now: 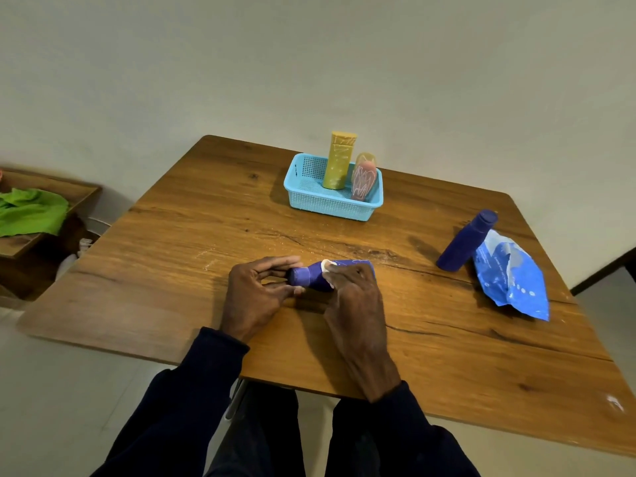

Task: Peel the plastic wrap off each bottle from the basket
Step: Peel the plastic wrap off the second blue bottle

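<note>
Near the front of the tabletop (206,235), both hands hold a blue bottle (308,275) lying on its side.

Its cap end points left, pinched between the curled fingers and thumb of the left hand (254,294). The right hand (351,294) curls over the bottle's body, its thumb against a white edge of the plastic wrap (326,266). Well beyond the hands sits a light blue basket (330,206) with a yellow bottle (339,160) and a pink bottle (363,179) upright inside, both wrapped. Far to the right, a bare dark blue bottle (464,242) stands touching a crumpled blue wrapper (509,277).
</note>
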